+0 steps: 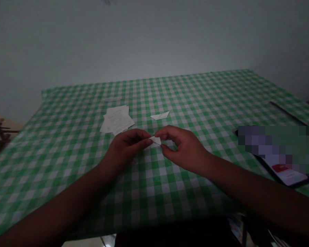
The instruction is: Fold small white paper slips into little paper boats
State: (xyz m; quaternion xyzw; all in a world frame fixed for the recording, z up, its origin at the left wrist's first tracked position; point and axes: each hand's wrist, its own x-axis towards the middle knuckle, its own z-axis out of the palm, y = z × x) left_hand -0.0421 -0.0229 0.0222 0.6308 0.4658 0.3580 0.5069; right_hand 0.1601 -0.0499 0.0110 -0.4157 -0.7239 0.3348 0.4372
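Note:
A small folded piece of printed paper [156, 141] is held just above the checked tablecloth, between my two hands. My left hand [126, 144] pinches its left end, the thumb lying over the front of it. At its right end, the index finger of my right hand [184, 145] touches the top edge and the thumb is at the lower corner. Beyond my hands lies a folded paper boat shape [160, 116] with lines of print. Left of that, several loose printed sheets [117, 119] overlap in a pile, close to my left knuckles.
A green-and-white checked tablecloth [195, 96] covers the table, which meets a plain wall at the back. On the right lies a phone [289, 171] with its screen lit, partly blurred out. A thin dark stick-like object [288, 113] is behind it. A pale strip [112, 99] lies behind the sheets.

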